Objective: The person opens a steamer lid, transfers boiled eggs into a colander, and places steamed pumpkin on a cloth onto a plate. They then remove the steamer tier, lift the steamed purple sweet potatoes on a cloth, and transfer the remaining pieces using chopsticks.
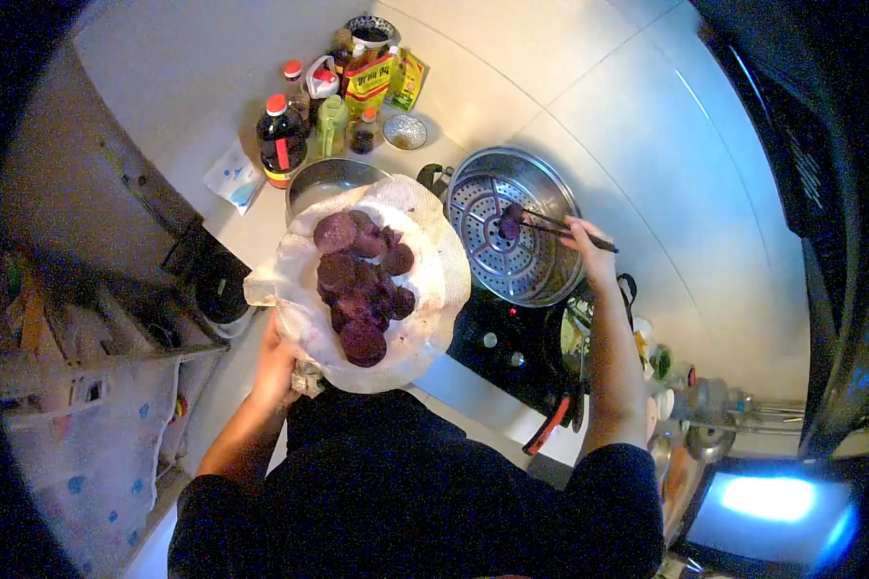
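My left hand [278, 362] grips the near-left edge of a round plate lined with a pale cloth [425, 333]. Several dark purple chunks [362, 280], which look like cooked purple sweet potato, are heaped on the cloth. In my right hand [589, 249] is a pair of dark chopsticks [550, 226], reaching into a metal steamer pot [473, 275] with a perforated rack. At the chopstick tips, one purple piece [511, 221] is over the rack; whether it rests there I cannot tell.
Behind the plate stands another metal pot [333, 175]. Sauce bottles [281, 140], a yellow packet [370, 82] and a small bowl [405, 131] line the counter's back. A black cooktop [497, 338] lies in front of the steamer, with a red-handled pan [547, 425] to the right.
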Action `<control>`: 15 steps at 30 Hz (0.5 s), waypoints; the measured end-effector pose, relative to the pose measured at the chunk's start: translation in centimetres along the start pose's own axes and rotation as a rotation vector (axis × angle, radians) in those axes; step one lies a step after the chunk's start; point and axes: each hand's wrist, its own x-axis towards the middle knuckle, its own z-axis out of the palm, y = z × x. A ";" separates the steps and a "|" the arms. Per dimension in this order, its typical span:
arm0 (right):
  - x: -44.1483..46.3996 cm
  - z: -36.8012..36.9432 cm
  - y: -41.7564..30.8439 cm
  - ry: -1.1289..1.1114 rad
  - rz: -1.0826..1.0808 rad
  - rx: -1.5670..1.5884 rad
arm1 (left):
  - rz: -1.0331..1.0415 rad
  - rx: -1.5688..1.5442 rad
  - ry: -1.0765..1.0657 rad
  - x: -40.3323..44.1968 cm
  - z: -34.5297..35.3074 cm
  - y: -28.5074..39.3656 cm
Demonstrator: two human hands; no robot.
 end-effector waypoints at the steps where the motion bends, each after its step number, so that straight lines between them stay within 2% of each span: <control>1: -0.1 0.1 0.3 -0.008 -0.033 -0.003 | 0.005 0.006 0.001 0.2 0.1 0.1; 9: -0.1 1.9 0.5 -0.033 -0.237 -0.020 | 0.020 0.068 -0.016 1.0 0.8 1.2; 12: 0.4 2.3 1.0 0.030 -0.102 0.058 | -0.025 0.012 0.025 0.9 1.1 1.2; 15: 1.1 2.8 1.6 0.232 -0.036 0.179 | 0.012 0.004 0.021 1.0 0.6 0.5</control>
